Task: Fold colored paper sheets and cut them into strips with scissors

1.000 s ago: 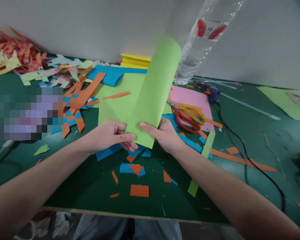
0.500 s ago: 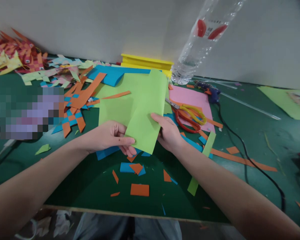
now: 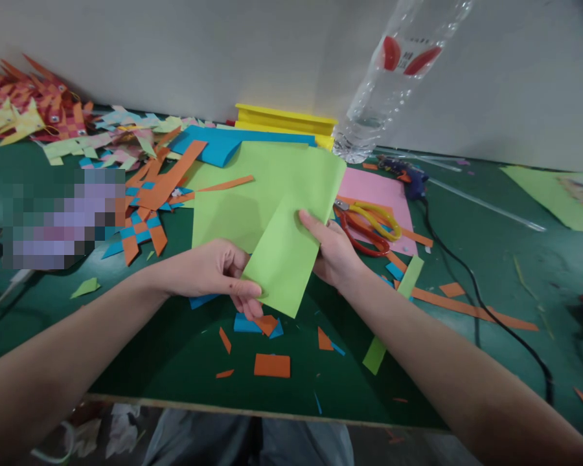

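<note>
Both my hands hold a strip of light green paper [image 3: 286, 265] above the table. My left hand [image 3: 226, 275] pinches its near left corner between thumb and fingers. On the right edge, my right hand [image 3: 333, 249] grips it with the thumb on top and the fingers hidden behind. The strip slants away toward the upper right. Behind it lies a larger green paper sheet [image 3: 223, 213], with a thin orange strip [image 3: 226, 184] on it. Scissors [image 3: 369, 223] with red and yellow handles lie just right of my right hand, on pink paper [image 3: 374, 184].
A clear plastic bottle [image 3: 383, 97] stands at the back. A glue gun [image 3: 412, 178] with a black cord lies at the right. Woven orange-blue paper pieces [image 3: 140, 213] lie left, and folded paper fish [image 3: 34, 107] farther back. Orange and blue scraps [image 3: 272, 366] lie near the front edge.
The green strip has come slightly nearer, and its far end has swung to the right. Both hands still hold it; they have shifted a little toward me.
</note>
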A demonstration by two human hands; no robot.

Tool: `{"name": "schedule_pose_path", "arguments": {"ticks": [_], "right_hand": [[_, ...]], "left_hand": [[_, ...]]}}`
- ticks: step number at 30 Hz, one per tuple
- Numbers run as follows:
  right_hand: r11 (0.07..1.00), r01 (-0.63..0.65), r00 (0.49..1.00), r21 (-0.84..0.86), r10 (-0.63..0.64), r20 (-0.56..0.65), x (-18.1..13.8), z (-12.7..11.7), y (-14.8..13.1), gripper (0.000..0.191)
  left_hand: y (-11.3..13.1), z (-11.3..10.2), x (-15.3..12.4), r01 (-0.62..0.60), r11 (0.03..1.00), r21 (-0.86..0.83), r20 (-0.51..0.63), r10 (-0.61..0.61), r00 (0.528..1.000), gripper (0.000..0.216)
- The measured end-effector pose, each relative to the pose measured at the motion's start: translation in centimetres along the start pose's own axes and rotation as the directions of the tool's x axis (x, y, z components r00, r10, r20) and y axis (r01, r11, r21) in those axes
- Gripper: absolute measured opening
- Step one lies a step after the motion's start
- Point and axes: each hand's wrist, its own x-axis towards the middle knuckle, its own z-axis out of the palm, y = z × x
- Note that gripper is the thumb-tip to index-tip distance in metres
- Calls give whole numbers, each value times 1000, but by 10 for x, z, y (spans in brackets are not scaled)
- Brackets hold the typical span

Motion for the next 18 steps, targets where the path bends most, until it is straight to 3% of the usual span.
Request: {"name": "schedule_pose_path", "arguments": {"ticks": [12, 15, 18], "right_hand": [[1000, -14, 998, 22, 16, -56, 2, -4, 0, 47], [995, 100, 987, -28, -102, -121, 4, -5, 0, 43], [966, 249, 946, -71, -259, -194, 5, -7, 0, 38]], "left_hand": [[4, 3, -5, -27, 994, 110, 118, 14, 993, 19], [3, 1, -5, -49, 990, 130, 4, 49, 999, 20], [1, -4, -1, -83, 992, 100, -262, 107, 959, 25]]}}
